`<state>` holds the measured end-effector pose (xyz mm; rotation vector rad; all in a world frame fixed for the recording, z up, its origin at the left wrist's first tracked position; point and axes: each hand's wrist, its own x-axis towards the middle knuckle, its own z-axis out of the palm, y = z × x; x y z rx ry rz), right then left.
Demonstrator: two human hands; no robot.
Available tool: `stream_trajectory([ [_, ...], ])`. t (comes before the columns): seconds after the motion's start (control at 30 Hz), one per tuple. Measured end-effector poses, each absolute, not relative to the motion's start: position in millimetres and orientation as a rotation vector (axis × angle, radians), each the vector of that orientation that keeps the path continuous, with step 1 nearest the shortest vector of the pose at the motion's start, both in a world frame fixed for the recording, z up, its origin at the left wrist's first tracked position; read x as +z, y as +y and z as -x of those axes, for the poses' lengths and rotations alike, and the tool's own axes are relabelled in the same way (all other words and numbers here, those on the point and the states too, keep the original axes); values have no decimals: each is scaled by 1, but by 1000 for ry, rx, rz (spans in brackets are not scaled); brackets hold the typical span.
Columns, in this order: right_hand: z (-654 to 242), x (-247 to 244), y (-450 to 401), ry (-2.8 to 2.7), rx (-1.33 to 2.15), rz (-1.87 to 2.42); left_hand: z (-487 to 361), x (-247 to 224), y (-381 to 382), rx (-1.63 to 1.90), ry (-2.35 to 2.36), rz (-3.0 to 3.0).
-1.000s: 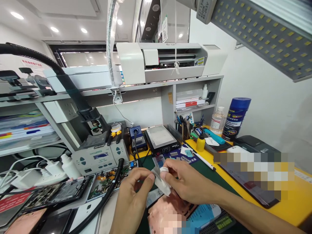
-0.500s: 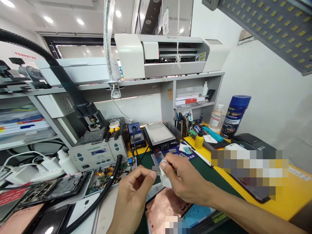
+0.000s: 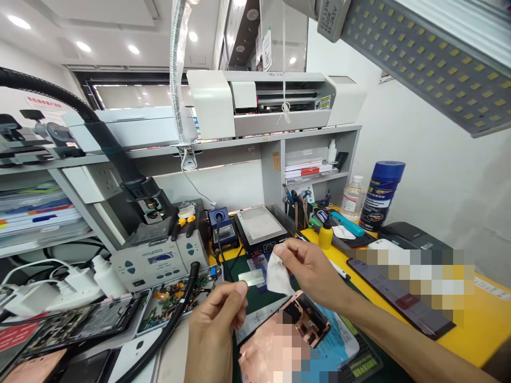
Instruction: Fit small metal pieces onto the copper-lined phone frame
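My left hand (image 3: 221, 314) pinches the end of a small, flat, pale metallic strip (image 3: 252, 277) between thumb and fingers. A crumpled white tissue (image 3: 278, 274) hangs from my right hand (image 3: 309, 266), gripped at its top edge. The strip and the tissue are a little apart. Below both hands lies a copper-coloured sheet (image 3: 259, 346) with a dark cutout part at its upper right. It rests near a blue and white printed item (image 3: 343, 340) on the green mat (image 3: 389, 332). Part of the sheet is hidden by pixelation.
A tray of small parts (image 3: 159, 306) and a black hose (image 3: 175, 324) are left of my hands. Behind stand a flat heating plate (image 3: 261, 223) and a soldering unit (image 3: 223, 234). A yellow bottle (image 3: 325, 235), a blue spray can (image 3: 381, 194) and a phone (image 3: 407, 300) are right.
My right hand has moved up and right with the tissue, away from the strip. The strip now shows more fully in my left hand, which has shifted slightly down and left.
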<state>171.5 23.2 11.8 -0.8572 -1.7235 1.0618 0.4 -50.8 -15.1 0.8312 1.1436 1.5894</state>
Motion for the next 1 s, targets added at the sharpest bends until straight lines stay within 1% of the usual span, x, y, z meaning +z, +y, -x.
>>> stream_trajectory([
  [0.2, -166, 11, 19, -1501, 1676, 699, -7, -12, -42, 1665, 1057, -558],
  [0.33, -161, 5, 14, -1407, 1857, 589, -9, -18, -41, 1666, 1079, -557],
  [0.4, -158, 3, 11, -1399, 1857, 560, -10, -24, -42, 1652, 1136, -604],
  [0.57, -154, 4, 8, -1425, 1728, 596, -9, -35, -47, 1598, 1228, -819],
  [0.73, -154, 6, 6, -1529, 1640, 628, -7, -29, -50, 1577, 1162, -931],
  [0.9, -153, 6, -1, -1577, 1562, 638, -10, -22, -53, 1661, 1145, -1119],
  [1.0, -155, 6, -4, -1611, 1485, 652, -11, -23, -54, 1675, 1115, -1121],
])
